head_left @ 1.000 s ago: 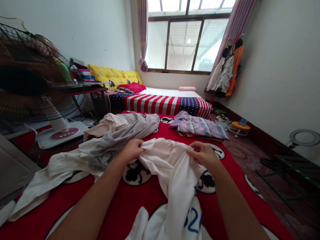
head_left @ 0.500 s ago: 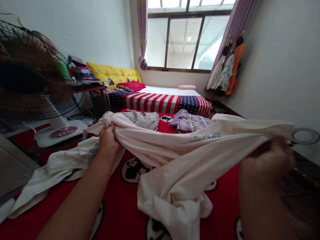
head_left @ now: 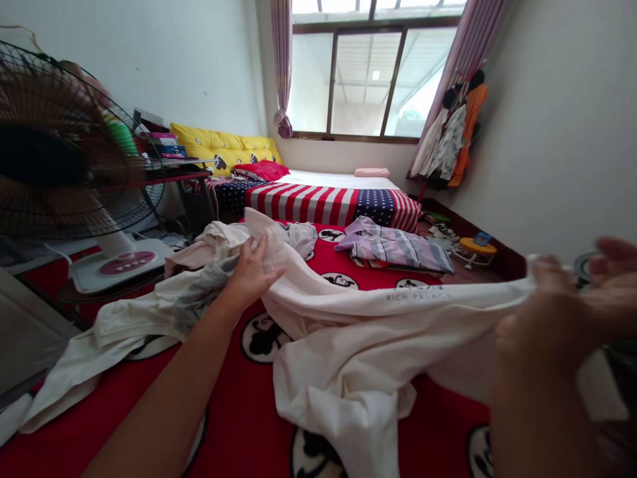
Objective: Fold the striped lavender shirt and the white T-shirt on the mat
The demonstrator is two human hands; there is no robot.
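A cream-white garment [head_left: 358,332] with small printed lettering stretches across the red cartoon-print blanket [head_left: 249,411]. My right hand [head_left: 562,318], close to the camera and blurred, pinches its right edge and holds it taut. My left hand [head_left: 251,269] rests against the garment's far left end with its fingers spread, beside a heap of grey and white clothes [head_left: 199,285]. The garment's loose lower part is bunched on the blanket between my arms.
A standing fan [head_left: 60,153] and its white base [head_left: 119,262] are at the left. A folded striped garment [head_left: 393,245] lies ahead, with a flag-patterned bed [head_left: 328,202] behind it. Hanging clothes [head_left: 452,139] and a small yellow stool [head_left: 478,247] stand along the right wall.
My left hand has loosened its fist on the garment, opened and shifted right. The stretched cloth has dropped lower, and my right hand has risen slightly at the right edge.
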